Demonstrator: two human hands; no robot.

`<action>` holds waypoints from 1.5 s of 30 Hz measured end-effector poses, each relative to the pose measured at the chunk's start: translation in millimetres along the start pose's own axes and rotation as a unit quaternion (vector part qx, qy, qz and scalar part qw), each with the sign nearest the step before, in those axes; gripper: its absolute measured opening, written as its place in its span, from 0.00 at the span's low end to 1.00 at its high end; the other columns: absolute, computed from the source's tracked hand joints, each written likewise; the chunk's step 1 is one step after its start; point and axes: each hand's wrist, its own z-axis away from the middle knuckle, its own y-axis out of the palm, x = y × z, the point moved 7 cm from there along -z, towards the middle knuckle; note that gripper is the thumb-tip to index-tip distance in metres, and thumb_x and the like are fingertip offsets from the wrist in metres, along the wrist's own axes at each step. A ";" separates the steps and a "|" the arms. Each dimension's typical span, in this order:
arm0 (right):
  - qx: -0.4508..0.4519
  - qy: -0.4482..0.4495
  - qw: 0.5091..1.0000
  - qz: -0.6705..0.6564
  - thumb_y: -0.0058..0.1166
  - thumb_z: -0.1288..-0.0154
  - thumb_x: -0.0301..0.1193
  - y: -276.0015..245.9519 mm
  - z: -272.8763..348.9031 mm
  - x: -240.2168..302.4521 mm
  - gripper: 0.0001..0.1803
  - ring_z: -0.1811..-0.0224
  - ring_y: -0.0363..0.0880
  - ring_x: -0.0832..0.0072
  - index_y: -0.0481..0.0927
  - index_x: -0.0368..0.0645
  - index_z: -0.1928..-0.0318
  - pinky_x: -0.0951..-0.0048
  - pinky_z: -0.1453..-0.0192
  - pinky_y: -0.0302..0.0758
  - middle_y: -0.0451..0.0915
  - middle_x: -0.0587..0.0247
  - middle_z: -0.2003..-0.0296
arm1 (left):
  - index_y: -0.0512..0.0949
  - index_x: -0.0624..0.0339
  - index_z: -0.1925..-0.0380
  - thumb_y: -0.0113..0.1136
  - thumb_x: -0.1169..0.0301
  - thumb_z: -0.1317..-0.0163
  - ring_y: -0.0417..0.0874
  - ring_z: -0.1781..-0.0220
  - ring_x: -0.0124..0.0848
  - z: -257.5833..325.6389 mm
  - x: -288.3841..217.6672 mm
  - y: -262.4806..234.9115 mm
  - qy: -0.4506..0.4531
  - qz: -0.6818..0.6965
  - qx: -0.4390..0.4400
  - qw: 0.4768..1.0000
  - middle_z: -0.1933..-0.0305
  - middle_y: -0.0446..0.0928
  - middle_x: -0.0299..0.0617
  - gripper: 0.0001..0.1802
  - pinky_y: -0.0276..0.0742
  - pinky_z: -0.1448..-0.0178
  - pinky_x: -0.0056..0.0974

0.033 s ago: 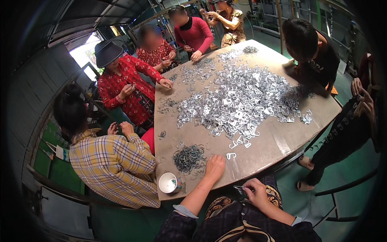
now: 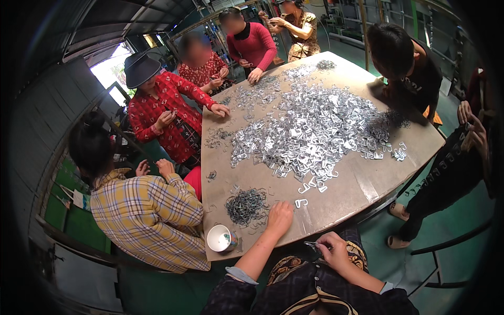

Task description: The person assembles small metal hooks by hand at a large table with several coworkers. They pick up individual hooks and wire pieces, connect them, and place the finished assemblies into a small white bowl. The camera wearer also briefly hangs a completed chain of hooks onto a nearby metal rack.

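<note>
Co-worker's hand (image 2: 221, 110) farther inward; right-hand piece (image 2: 311, 244) indistinct

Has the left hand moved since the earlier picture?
No: the left hand shows no visible shift in any direction against the near edge of the table.

The right hand (image 2: 334, 251) partly hides its metal piece (image 2: 311, 244), too small to identify.

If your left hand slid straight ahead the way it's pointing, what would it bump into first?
Probably the near edge of the big pile of silver hooks. The left hand might brush the single hook just right of its fingertips; the exact line is unclear.
</note>
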 end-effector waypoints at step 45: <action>-0.046 -0.003 0.999 -0.004 0.63 0.45 0.18 -9.5 -0.6 -13.4 0.06 0.66 0.83 0.67 0.82 0.33 0.65 0.72 0.61 0.80 0.79 0.55 0.65 | 0.78 0.60 0.69 0.66 0.74 0.41 0.74 0.58 0.24 25.2 -57.1 -34.6 -0.114 0.590 0.206 0.772 0.57 0.74 0.34 0.05 0.69 0.54 0.29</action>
